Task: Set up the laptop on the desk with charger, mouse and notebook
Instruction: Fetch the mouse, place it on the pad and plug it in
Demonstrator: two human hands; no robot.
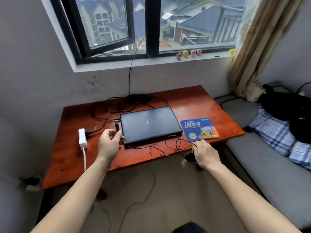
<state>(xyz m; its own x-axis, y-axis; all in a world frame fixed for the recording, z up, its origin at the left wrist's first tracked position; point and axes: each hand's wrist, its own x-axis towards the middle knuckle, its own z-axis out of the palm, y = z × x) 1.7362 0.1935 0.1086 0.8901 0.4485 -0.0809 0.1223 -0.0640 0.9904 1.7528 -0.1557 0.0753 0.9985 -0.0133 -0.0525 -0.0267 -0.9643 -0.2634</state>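
Note:
A closed dark laptop point(149, 124) lies in the middle of the red-brown desk point(67, 158). My left hand point(110, 142) is just left of the laptop's front corner, pinching a black USB plug point(117, 126) that points up. Its thin black cable point(170, 145) loops along the desk's front edge to my right hand point(204, 153), which pinches it below the blue mouse pad point(199, 129). A dark object hangs below my right hand, off the desk edge; I cannot tell what it is. The black charger brick point(137, 97) sits at the desk's back with tangled cords.
A white power strip point(82, 137) lies on the desk's left part, a black plug in its side and a white cord hanging off the front. A grey sofa point(269, 174) with a checked cloth and a black bag stands to the right. Cables trail on the floor.

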